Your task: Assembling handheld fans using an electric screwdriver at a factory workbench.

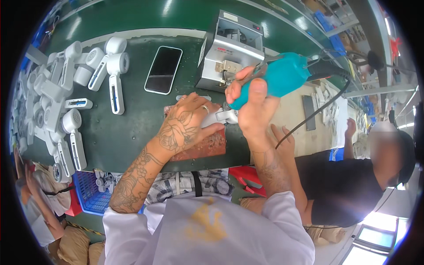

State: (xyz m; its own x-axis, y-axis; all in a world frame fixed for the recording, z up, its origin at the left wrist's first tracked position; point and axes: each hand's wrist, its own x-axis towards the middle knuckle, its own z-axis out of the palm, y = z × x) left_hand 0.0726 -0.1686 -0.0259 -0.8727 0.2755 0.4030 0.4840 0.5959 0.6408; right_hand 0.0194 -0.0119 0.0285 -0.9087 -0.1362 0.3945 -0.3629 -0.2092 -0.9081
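Observation:
My right hand (256,104) is wrapped round a teal electric screwdriver (287,73), its nose tilted down to the left. My left hand (187,117) presses a white plastic handheld fan piece (227,115) against the bench, fingers curled over it. The screwdriver's tip is by that fan piece; whether they touch is hidden behind my fingers. Beneath lies a worn reddish-brown mat (203,148). Just beyond my hands stands a grey screw feeder (234,51).
Many white handheld fan parts (117,84) are heaped on the green bench at the left. A phone (164,70) lies behind my left hand. The screwdriver's cable (324,113) hangs at the right. A co-worker in black (344,181) is close at my right; a blue basket (90,192) stands below.

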